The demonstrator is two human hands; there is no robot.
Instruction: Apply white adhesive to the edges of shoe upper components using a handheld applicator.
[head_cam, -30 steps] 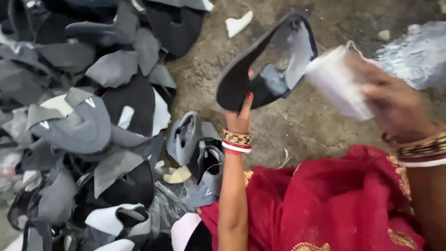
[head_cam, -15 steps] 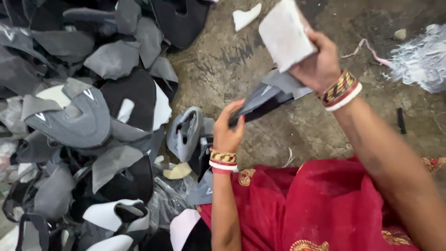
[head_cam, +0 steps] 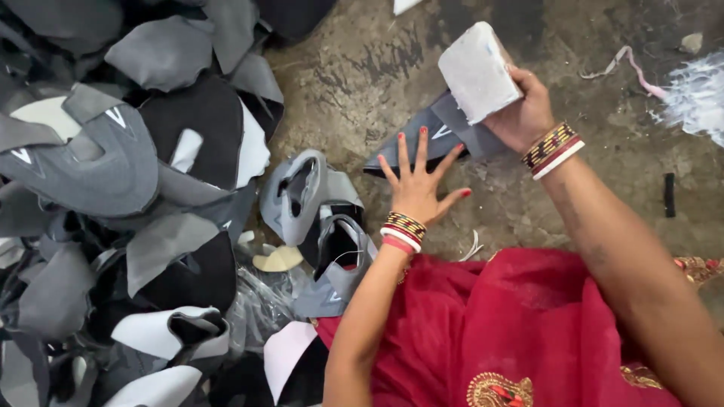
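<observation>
My right hand (head_cam: 528, 113) grips a pale grey rectangular block (head_cam: 479, 71) and holds it over a dark grey shoe upper piece (head_cam: 422, 139) that lies flat on the concrete floor (head_cam: 362, 83). My left hand (head_cam: 418, 185) lies flat with fingers spread, pressing the near edge of that piece. Both wrists wear striped bangles. A red cloth (head_cam: 513, 332) covers my lap below the hands.
A big heap of grey, black and white shoe upper pieces (head_cam: 128, 196) fills the left half. Two folded grey uppers (head_cam: 317, 218) lie just left of my left arm. White scraps (head_cam: 694, 94) and a pink strip (head_cam: 630, 64) lie at the far right.
The shoe piece has come down from the air to lie flat on the floor. My left hand spread out on it, and my right hand brought the block down onto it.
</observation>
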